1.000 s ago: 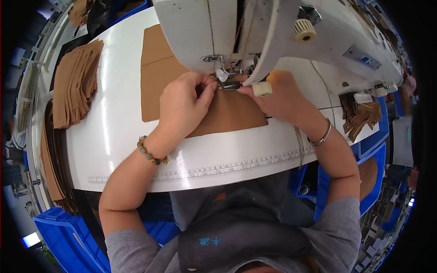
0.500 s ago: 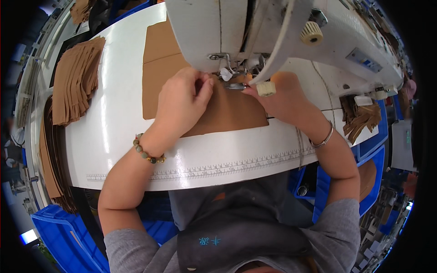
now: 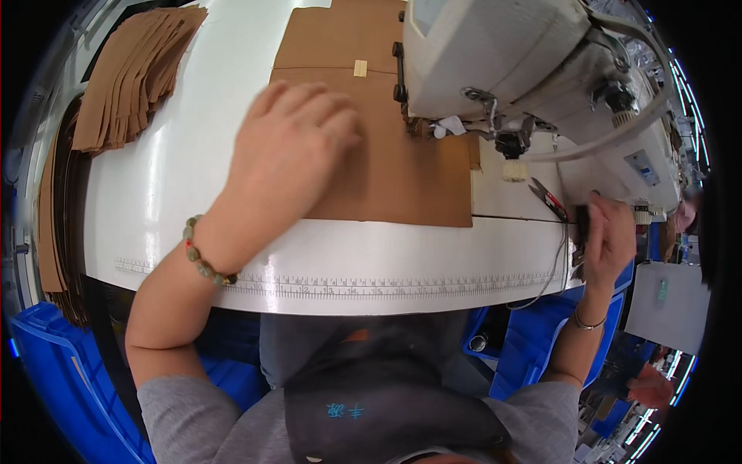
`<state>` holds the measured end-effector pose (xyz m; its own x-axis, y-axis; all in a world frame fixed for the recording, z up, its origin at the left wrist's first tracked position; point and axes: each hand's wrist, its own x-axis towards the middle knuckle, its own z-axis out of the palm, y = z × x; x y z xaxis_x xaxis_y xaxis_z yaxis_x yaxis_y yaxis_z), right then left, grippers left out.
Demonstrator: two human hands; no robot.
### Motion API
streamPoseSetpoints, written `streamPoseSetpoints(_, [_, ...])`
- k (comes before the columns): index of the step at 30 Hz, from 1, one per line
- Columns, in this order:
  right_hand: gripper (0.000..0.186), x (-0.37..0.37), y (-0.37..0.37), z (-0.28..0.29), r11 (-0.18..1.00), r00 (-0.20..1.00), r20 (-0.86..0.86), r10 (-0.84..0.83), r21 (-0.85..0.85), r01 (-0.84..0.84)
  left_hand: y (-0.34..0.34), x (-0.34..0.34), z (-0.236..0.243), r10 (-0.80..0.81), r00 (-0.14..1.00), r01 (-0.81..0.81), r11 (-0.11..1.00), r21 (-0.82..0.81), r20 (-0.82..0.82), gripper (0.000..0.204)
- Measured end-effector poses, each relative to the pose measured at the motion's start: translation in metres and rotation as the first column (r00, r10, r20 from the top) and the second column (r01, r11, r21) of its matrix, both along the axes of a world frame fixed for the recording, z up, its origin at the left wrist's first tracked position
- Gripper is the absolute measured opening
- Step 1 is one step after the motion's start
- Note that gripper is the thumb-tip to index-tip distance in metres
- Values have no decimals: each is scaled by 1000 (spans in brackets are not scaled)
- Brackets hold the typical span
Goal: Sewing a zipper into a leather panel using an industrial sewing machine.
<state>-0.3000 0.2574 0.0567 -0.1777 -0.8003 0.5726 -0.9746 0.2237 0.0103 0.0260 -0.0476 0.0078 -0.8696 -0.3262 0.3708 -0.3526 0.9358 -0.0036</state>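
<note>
A flat brown panel (image 3: pixel 417 185), which looks like leather or fabric, lies on the white table beside and partly under the sewing machine head (image 3: pixel 495 69). A small pale-yellow patch (image 3: pixel 360 68) sits on its seam line. Over the panel's left part is my left hand (image 3: pixel 297 151), back up, slightly blurred, its bent fingers apart and nothing seen in them. Out at the table's right edge, my right hand (image 3: pixel 610 236) has its fingers together by a partly hidden pile of small dark-brown pieces (image 3: pixel 580 232). What those fingers hold cannot be made out.
Red-handled thread snips (image 3: pixel 550 201) lie left of my right hand, with a grey cord (image 3: pixel 558 259) nearby. Fanned brown pieces (image 3: pixel 135 81) are stacked at far left. A printed ruler (image 3: pixel 363 286) runs along the front edge. Blue bins (image 3: pixel 73 363) stand below the table.
My right hand has left the machine's needle area and moved right to the pile. My left hand has opened from its pinch. The whole view has shifted, and the snips now show.
</note>
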Motion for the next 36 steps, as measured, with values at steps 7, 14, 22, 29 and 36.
streamPoseSetpoints(7, [32,-203,84,92,749,880,-9,-475,-529,399,42,-12,-18,-204,979,201,950,238,-13,67])
streamPoseSetpoints(14, [51,-366,145,112,743,729,361,-582,-129,657,44,-12,-30,-173,981,189,951,244,-87,67])
streamPoseSetpoints(22, [50,-314,123,95,700,632,688,-356,-253,668,46,-13,-35,-186,976,207,953,220,-111,66])
streamPoseSetpoints(29, [49,-287,104,92,663,581,757,-298,-274,697,46,-12,-35,-188,971,220,944,246,-148,64])
streamPoseSetpoints(36, [53,-255,86,88,676,540,831,-132,-323,663,46,-13,-34,-201,969,230,944,236,-142,59])
